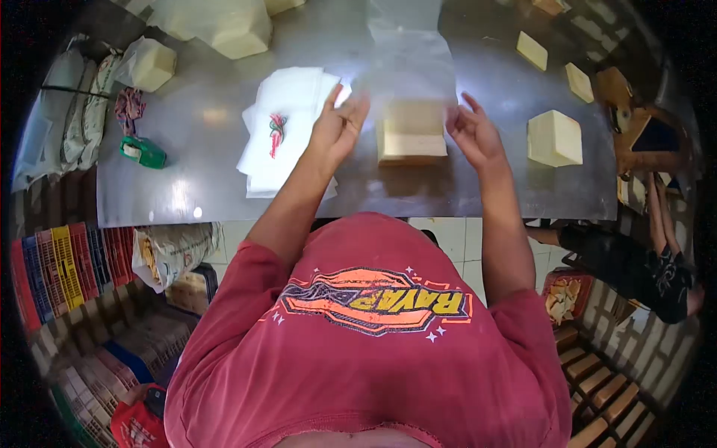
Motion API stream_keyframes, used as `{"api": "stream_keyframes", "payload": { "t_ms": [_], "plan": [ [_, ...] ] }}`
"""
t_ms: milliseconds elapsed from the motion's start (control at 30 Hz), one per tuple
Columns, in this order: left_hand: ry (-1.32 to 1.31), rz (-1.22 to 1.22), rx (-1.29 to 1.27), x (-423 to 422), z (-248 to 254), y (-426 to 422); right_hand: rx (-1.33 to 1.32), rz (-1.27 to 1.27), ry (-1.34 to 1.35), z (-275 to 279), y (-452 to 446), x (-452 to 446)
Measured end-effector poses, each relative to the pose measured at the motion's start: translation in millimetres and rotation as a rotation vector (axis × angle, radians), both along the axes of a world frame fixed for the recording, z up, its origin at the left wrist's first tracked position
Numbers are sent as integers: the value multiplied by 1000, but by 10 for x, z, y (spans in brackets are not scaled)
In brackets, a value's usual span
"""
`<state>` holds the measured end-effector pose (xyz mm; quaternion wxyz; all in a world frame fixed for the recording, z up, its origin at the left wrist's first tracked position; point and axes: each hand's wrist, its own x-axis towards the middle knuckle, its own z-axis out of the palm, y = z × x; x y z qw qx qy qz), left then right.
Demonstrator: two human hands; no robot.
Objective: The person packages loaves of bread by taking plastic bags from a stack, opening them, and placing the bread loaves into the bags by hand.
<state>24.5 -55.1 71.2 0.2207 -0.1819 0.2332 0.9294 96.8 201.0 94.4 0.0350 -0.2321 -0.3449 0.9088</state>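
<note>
A pale block of sliced bread [412, 138] stands on the metal table between my hands, with a clear plastic bag [414, 67] stretching away from its far side. My left hand [340, 123] is raised left of the block, fingers apart and blurred at the tips, with nothing visible in it. On the other side my right hand [474, 133] is held close to the block's right edge, fingers spread. Left of the block lies a stack of white plastic bags [291, 101] with a bundle of red and green ties [277, 134] on top.
Another bread block [554, 139] stands at the right, with loose slices [532, 50] beyond it. Bagged loaves [213, 26] and a green tape dispenser [143, 152] are at the left. Crates [63, 269] line the lower left. A person in dark clothes [627, 261] is at the right.
</note>
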Motion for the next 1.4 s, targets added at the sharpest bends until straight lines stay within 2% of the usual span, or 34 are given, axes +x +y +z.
{"api": "stream_keyframes", "payload": {
  "t_ms": [33, 133, 200, 233, 300, 333, 367, 400, 467, 533, 567, 667, 767, 867, 967, 1067, 1100, 1167, 1200, 1233, 1267, 1333, 1367, 1400],
  "plan": [
    [16, -85, -40, 98, -29, -41, 54, 48, -62, -39, -13, 136],
    [114, -362, -482, 503, 115, 2, 279, 155, -190, -225, -17, 355],
    [455, -338, -932, 532, -145, 78, 514, 178, -213, -359, -152, 430],
    [601, -290, -1140, 486, -272, 116, 1182, 171, -239, -305, -229, 442],
    [887, -174, -1473, 344, -495, 156, 1648, 238, -30, -692, -79, 380],
    [864, -161, -1511, 333, -501, 146, 1876, 270, 90, -729, -63, 347],
    [841, -145, -1548, 311, -506, 136, 1906, 329, 31, -759, -36, 367],
    [818, -132, -1584, 309, -513, 143, 1775, 289, 28, -660, -65, 338],
    [859, -92, -1399, 375, -570, 180, 1512, 216, 14, -500, -116, 324],
    [898, -37, -1215, 394, -620, 217, 1478, 226, 74, -623, -103, 324],
    [934, -68, -1329, 401, -646, 231, 1460, 233, 105, -719, -111, 334],
    [1020, -140, -1624, 306, -676, 165, 1839, 518, -9, -1047, -9, 357],
    [1133, -548, -2187, 196, -844, 20, 1765, 897, -226, -510, -103, 437],
    [803, 71, -1540, 333, -591, 99, 1494, 500, 216, -586, -56, 480],
    [1042, -250, -1172, 709, -538, 96, 1582, 739, 81, -479, -172, 398],
    [1112, -667, -1645, 721, -499, 44, 1876, 924, -27, -773, -39, 322],
    [1068, -654, -1760, 754, -389, 55, 1811, 965, -88, -530, -86, 334],
    [1042, -335, -1505, 804, -230, 160, 1679, 762, 45, -441, -127, 409],
    [1030, -290, -1480, 800, -270, 195, 1610, 669, 111, -427, -149, 411],
    [1018, -245, -1454, 796, -309, 230, 1723, 710, 106, -522, -204, 389],
    [1019, -320, -1533, 747, -493, 239, 1770, 818, 83, -572, -178, 346],
    [965, -486, -1680, 769, -374, 256, 1854, 1038, 28, -479, -172, 282],
    [916, -567, -1752, 737, -293, 243, 1935, 1008, -34, -395, -124, 285],
    [865, -654, -1821, 741, -181, 239, 1681, 908, 61, -414, -64, 263]
  ]
}}
